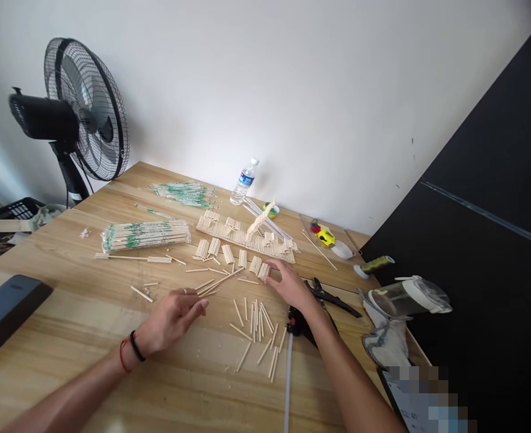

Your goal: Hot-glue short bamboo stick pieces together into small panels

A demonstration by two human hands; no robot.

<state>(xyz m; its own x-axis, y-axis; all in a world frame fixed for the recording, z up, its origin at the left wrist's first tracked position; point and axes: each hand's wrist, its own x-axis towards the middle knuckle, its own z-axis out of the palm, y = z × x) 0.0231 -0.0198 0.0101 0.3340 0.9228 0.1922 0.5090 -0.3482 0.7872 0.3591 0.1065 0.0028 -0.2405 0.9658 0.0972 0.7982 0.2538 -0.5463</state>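
Note:
My right hand reaches to the end of a row of small panels of wooden sticks. Its thumb and fingers close around the last stick panel. Loosely curled, my left hand rests low over the table beside some long thin sticks, and nothing shows between its fingertips. Several cut stick pieces lie scattered between my hands. Behind the row lies a long flat base of sticks with small stick blocks and a slanted stick piece on it.
A glue gun and black-handled pliers lie by my right forearm. Wrapped chopsticks, empty wrappers and a water bottle are farther back. A dark box sits left; a fan stands beyond the table.

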